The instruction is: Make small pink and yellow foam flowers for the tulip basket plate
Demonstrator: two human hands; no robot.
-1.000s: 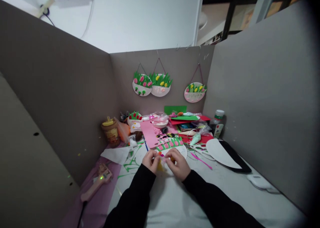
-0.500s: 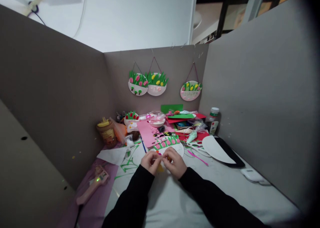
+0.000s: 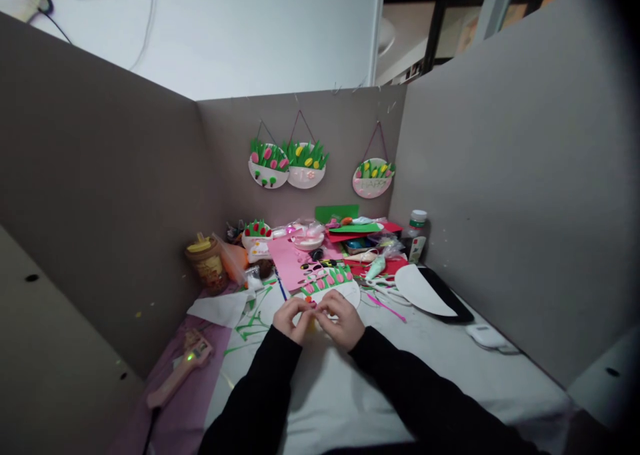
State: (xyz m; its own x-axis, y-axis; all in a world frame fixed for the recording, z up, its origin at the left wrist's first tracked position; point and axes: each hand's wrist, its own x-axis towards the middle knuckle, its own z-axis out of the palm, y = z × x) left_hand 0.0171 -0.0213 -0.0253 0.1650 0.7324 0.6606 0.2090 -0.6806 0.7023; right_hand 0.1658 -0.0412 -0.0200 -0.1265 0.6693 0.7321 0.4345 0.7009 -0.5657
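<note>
Both my hands meet over the white table, in black sleeves. My left hand (image 3: 290,319) and my right hand (image 3: 339,318) have their fingers curled in a pinch on a small yellow and orange piece (image 3: 313,319) held between them; most of it is hidden. Just beyond my fingers lies a white half-round paper plate with green grass and pink tulips (image 3: 331,286).
A pink glue gun (image 3: 181,372) lies on a purple sheet at the left. Coloured paper, a pink sheet (image 3: 289,260), a jar (image 3: 203,263), a glue bottle (image 3: 416,234) and scraps crowd the back. Three tulip plates (image 3: 289,165) hang on the grey partition. A white half-plate (image 3: 419,290) lies right.
My hands have drawn closer together and stay pinched on the small piece. The view has drifted a little, so everything sits slightly left and higher.
</note>
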